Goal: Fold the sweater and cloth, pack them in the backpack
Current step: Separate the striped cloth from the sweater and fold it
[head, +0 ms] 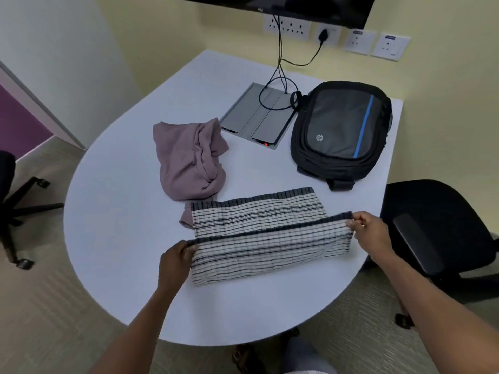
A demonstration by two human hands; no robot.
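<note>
Both hands pinch the near edge of the striped cloth (259, 233) on the white bench (113, 238), the left hand (175, 261) at its left corner, the right hand (371, 230) at its right, mid-fold. The crumpled sweater (189, 160) lies just beyond, the closed backpack (343, 130) far right. An uneven pull could skew the fold; the cloth's far-left corner overlaps a sweater cuff and may drag it

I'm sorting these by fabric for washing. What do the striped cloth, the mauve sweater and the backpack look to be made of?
Striped cloth: thin woven fabric, probably cotton, matte; it creases flat.
Mauve sweater: soft fine knit, matte; it bunches in thick rolled folds.
Backpack: synthetic, likely nylon or polyester; faint sheen on its grey panel.
</note>
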